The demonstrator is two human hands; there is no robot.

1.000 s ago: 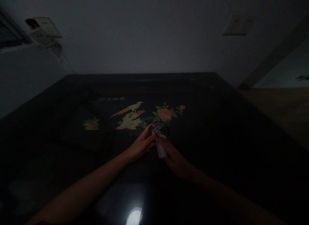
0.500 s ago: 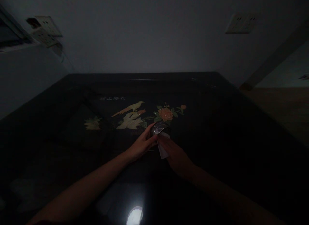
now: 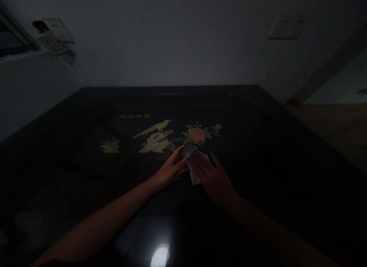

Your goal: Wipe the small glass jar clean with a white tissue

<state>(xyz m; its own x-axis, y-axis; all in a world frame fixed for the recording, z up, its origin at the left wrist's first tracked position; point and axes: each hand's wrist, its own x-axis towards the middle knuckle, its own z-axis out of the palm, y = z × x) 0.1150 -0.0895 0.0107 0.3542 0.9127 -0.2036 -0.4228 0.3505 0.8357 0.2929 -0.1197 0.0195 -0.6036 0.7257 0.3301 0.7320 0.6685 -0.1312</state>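
My left hand [image 3: 171, 170] is closed around the side of a dark, shiny, rounded glass-like cup [image 3: 189, 148] with a bright rim line. The cup appears tilted; its exact kind is hard to tell in the dim light. Against its near right side, my right hand [image 3: 215, 179] presses a thin white tissue [image 3: 195, 178]. The fingers of that hand lie over the tissue, with one finger standing apart on the right. A corner of the tissue hangs down between the two hands. Fingertips behind the cup are hidden.
Under the hands is a glossy black tabletop [image 3: 94, 175] with an inlaid bird [image 3: 157, 128] and a flower [image 3: 197, 135]. A pale wall [image 3: 172, 41] rises behind it, carrying sockets [image 3: 286, 26] on the right and more sockets [image 3: 57, 30] on the left.
My right hand has shifted slightly up and right with the tissue, and its fingers are more spread. The left hand and the cup have stayed nearly in place.
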